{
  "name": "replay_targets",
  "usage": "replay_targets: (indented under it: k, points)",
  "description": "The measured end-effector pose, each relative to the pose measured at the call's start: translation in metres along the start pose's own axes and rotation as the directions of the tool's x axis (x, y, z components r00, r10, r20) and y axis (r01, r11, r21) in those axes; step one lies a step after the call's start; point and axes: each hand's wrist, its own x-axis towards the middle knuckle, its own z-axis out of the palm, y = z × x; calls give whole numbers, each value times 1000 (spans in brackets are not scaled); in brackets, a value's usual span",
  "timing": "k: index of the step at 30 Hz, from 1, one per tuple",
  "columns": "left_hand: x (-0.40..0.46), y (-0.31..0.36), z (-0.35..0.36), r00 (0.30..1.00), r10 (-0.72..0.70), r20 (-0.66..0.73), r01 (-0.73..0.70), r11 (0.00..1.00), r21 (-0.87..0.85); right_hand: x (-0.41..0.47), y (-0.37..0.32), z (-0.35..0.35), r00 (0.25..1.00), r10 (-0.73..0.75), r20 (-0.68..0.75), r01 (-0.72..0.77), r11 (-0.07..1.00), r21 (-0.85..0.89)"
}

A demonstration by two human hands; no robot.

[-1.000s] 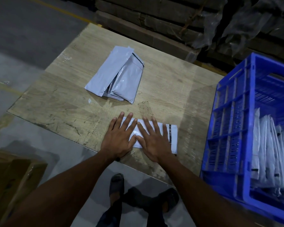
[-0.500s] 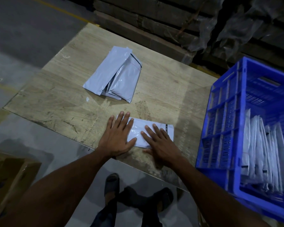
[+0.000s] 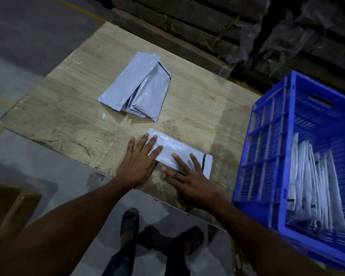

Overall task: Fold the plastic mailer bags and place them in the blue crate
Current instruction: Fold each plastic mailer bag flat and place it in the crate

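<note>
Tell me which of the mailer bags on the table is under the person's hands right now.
The folded mailer near the table's front edge, pressed flat by the left hand and right hand. The loose pile of mailers farther back lies untouched.

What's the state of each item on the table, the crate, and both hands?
Folded mailer: flat on the table, pressed by both hands.
Mailer pile: untouched, further back on the table.
Blue crate: holds folded mailers standing on edge.
Left hand: flat, fingers straight, on the mailer's left end.
Right hand: flat, on its right part.
</note>
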Motion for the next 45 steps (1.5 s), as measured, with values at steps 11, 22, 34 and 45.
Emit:
replay_targets:
  k: [11,22,34,45]
  points:
    - [0,6,-10,968,-162,-193,112,962,-249,14,48,-54,978,206,42,-206,978,-1]
    - [-2,10,-9,979,-205,-13,200,966,-162,13,42,-63,982,189,4,-188,974,124]
    - [0,7,-11,987,-162,-7,161,982,-95,39,62,-7,846,453,282,-499,858,117]
    - [1,4,-4,999,1,51,-4,998,58,50,-15,22,849,494,190,-527,820,225]
